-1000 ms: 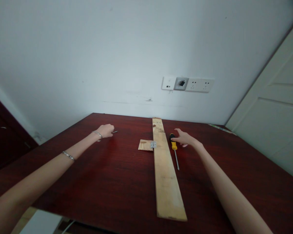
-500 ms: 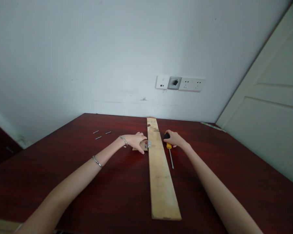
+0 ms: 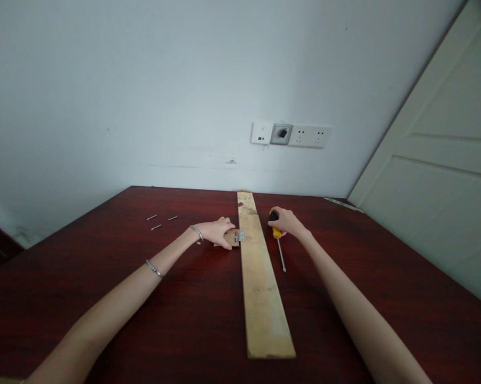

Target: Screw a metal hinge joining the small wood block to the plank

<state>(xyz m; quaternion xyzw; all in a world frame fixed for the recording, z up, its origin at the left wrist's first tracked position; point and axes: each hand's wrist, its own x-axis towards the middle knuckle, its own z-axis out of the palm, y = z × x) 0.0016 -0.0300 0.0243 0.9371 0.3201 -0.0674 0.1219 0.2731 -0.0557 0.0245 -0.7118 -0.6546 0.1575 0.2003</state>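
A long pale wooden board (image 3: 262,288) lies lengthwise on the dark red table. At its left edge, my left hand (image 3: 216,233) grips a small wooden block (image 3: 231,238), thumb on the near side and fingers on the far side. A small metal hinge (image 3: 241,235) bridges the block and the board. To the right of the board, my right hand (image 3: 286,221) is closed around the black-and-yellow handle of a screwdriver (image 3: 281,253), whose shaft points toward me. Whether its tip touches the table I cannot tell.
Three loose screws (image 3: 156,227) lie on the table (image 3: 176,320) left of my left hand. Behind the table stands a white wall with a row of sockets (image 3: 290,134). A pale panelled door (image 3: 436,144) is at the right, and a thin strip (image 3: 342,204) lies near the back right edge.
My right hand has lifted the screwdriver slightly, and its tip has shifted a little right relative to the board. My left hand stays on the block. The whole view has shifted slightly.
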